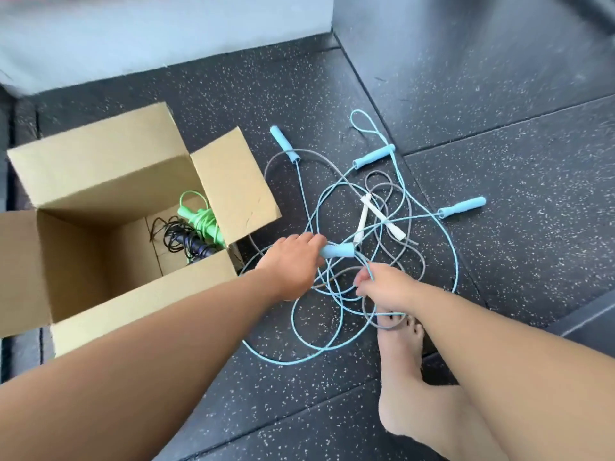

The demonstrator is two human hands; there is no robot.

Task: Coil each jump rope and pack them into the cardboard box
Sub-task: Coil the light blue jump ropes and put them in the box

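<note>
An open cardboard box [83, 247] stands on the floor at the left. Inside lie a coiled green rope [201, 219] and a coiled black rope [186, 241]. To its right is a tangle of light blue and grey ropes [342, 294]. My left hand [293, 261] grips one light blue handle [337, 251] at the tangle's near left. My right hand [386, 287] pinches a blue cord just below that handle. Three more blue handles lie farther out: [284, 143], [374, 157], [462, 206]. Two white handles [372, 217] lie crossed in the middle.
The floor is dark speckled rubber tiling [499, 261]. A pale wall base [166, 31] runs along the top left. A bare foot [402, 371] rests on the floor under my right forearm, close to the rope loops.
</note>
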